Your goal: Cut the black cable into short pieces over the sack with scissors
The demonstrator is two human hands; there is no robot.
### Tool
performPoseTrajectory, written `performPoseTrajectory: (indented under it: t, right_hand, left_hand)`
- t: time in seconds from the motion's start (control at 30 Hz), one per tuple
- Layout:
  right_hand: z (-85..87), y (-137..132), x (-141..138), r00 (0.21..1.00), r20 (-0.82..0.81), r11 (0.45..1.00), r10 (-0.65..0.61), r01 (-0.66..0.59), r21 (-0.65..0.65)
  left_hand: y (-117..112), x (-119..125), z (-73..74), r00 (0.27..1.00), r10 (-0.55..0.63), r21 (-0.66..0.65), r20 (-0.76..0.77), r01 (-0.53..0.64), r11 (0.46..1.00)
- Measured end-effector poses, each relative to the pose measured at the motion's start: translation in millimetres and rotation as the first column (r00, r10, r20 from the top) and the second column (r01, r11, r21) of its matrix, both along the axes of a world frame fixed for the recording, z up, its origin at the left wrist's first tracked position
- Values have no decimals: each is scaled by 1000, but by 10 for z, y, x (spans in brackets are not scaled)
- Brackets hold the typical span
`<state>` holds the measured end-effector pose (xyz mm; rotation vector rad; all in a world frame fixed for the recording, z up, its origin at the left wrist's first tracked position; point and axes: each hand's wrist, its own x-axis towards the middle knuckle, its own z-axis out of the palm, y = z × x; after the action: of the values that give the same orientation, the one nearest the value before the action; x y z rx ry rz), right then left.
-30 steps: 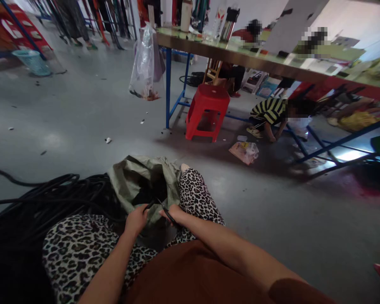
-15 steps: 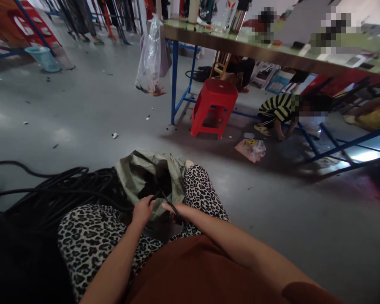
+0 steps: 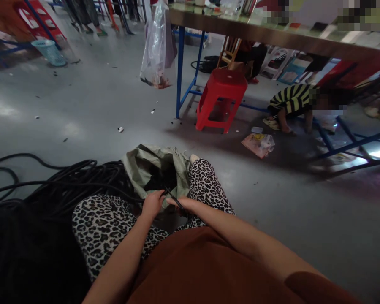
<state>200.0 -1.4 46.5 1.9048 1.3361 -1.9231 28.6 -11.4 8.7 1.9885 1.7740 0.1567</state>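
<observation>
A: Our left hand (image 3: 153,203) and right hand (image 3: 187,203) have drawn closer in head view; scissors (image 3: 175,199) and black cord (image 3: 165,192) now seem to meet.
B: Our left pinches cord; our right grips scissors, at the sack's (image 3: 133,169) near rim.

The tubing (image 3: 104,177) is black, as are the handles of the scissors (image 3: 179,204); the sack (image 3: 134,169) is dull olive green. Black-and-tan leopard spots cover the pale trousers (image 3: 101,228) below a rust-brown top (image 3: 183,266). The stool (image 3: 221,86) is red, the wastebasket (image 3: 50,52) light blue, the floor (image 3: 107,84) grey. The desk (image 3: 240,30) has a pale green surface, brown edge and blue legs (image 3: 180,71). A co-worker's shirt (image 3: 291,97) is striped yellow and black.
</observation>
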Motion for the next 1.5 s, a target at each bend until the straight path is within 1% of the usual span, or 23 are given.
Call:
performPoseTrajectory:
  t: [0.1, 0.23, 0.33, 0.5, 0.63, 0.73, 0.9, 1.17, 1.33, 1.5]
  right_hand:
    - [-8, 15, -5, 1000, -16, 1000, 20, -20, 11]
    - [-7, 29, -8, 999, 20, 999, 32, -32, 19]
    - [4, 30, -4, 999, 15, 999, 44, -44, 6]
    - [-18, 21, -9, 1000, 14, 999, 14, -14, 36]
    - [-28, 22, -16, 1000, 19, 998, 1, -2, 55]
    - [-3, 26, -9, 1000, 10, 997, 11, -11, 79]
    - [33, 36, -8, 999, 28, 997, 38, -40, 64]
    - [-71, 16, -6, 998, -32, 998, 52, -51, 36]
    - [-90, 4, -16, 998, -57, 999, 35, -33, 22]
    - [-73, -12, -50, 1000, 31, 999, -2, 1, 34]
  left_hand:
    - [-13, 13, -3, 1000, 7, -15, 6, -7, 1000]
    - [-26, 19, 5, 1000, 21, -26, 5, -21, 999]
    - [-30, 22, 21, 999, 32, -37, -9, -33, 999]
    - [-34, 24, 55, 998, 50, -48, -48, -52, 997]
    - [-37, 34, 80, 999, 37, -52, -29, -38, 998]
    - [-39, 42, 93, 999, 31, -66, -16, -32, 997]
    - [-41, 41, 104, 1000, 16, -77, 9, -15, 997]
    - [-42, 23, 104, 1000, -15, -67, 18, 17, 998]
    - [-46, 39, 131, 999, -32, -82, -6, 31, 996]
    - [-48, 50, 134, 1000, -27, -83, 14, 28, 996]
